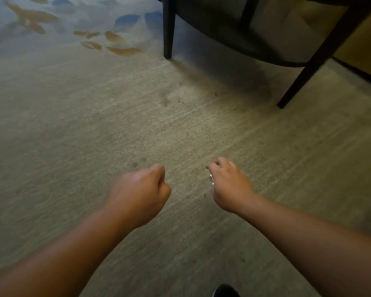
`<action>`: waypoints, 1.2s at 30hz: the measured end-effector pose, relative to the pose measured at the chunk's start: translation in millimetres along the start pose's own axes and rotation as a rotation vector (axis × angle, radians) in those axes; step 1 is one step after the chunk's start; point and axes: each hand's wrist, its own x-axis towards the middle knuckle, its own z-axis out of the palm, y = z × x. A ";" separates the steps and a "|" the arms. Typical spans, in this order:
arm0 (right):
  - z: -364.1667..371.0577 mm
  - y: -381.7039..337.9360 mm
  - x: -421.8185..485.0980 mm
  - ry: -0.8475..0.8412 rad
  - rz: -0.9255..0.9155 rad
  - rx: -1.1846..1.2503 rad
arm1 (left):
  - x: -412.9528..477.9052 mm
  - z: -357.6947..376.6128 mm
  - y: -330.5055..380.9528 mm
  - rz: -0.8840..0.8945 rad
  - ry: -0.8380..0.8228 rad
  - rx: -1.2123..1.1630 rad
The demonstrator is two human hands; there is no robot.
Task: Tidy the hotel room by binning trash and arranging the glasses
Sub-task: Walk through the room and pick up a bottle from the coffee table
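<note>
a: obs. 1, floor. the carpet (94, 125) is short-pile and beige-grey with fine parallel ribbing. out past the chair's far leg it turns blue-grey, with tan and blue leaf shapes (120, 50).
b: the chair (234, 39)?
a: dark, curved seat shell on slim, straight, splayed dark legs. the frame is motion-blurred, so no finer grain is recorded.
b: left hand (139, 194)?
a: folded into a fist, nothing seen in it. it is well short of the chair, farther from it than the right hand.
b: right hand (229, 185)?
a: knuckles up, fingers curled down round a small white scrap (211, 179). the scrap is bright and crinkled. only a sliver shows at the thumb-side edge, tucked under the palm. its material is not determinable.
b: so where does the trash sit?
a: in the right hand's grip, well apart from the chair's nearest leg.
b: anything else?
a: the toe of a dark shoe (225, 291) on the carpet, farthest from the chair.
</note>
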 end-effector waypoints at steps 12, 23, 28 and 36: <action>131.4 92.5 80.2 -0.430 0.098 -0.055 | 29.8 46.8 6.5 -0.139 -0.069 0.004; 71.6 33.7 103.2 -0.148 -0.124 0.028 | 14.7 21.7 -3.4 -0.219 -0.044 0.043; 7.0 -56.5 93.3 -0.019 -0.208 0.168 | -5.9 -15.6 -19.9 -0.261 -0.001 0.019; -71.3 -188.9 28.9 0.001 -0.352 0.427 | -78.4 -88.0 -59.2 -0.355 0.049 -0.048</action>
